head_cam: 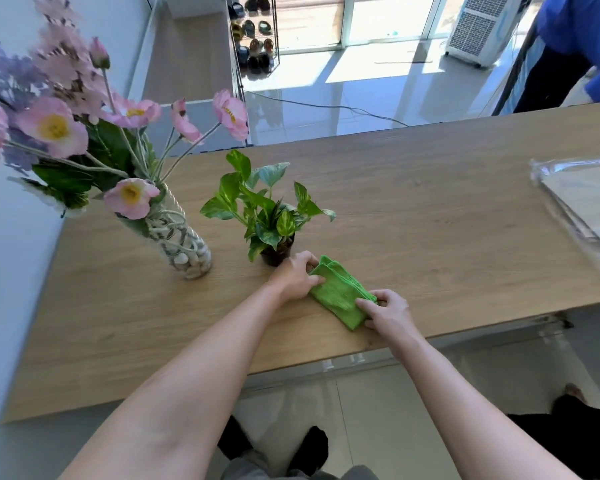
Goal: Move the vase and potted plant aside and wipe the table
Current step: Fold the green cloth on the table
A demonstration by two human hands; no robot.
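Note:
A folded green cloth (340,292) lies on the wooden table (430,209) near its front edge. My left hand (297,273) grips the cloth's far left end, and my right hand (385,311) pinches its near right end. A small potted plant (264,216) in a dark pot stands just behind my left hand, almost touching it. A clear glass vase (184,244) filled with pebbles and pink and purple flowers stands further left, leaning slightly.
A clear plastic bag with flat sheets (582,209) lies at the table's right end. A white wall borders the table's left. Another person in blue (579,46) stands beyond the far right corner. A shoe rack (253,32) and a white appliance (478,26) stand on the floor behind.

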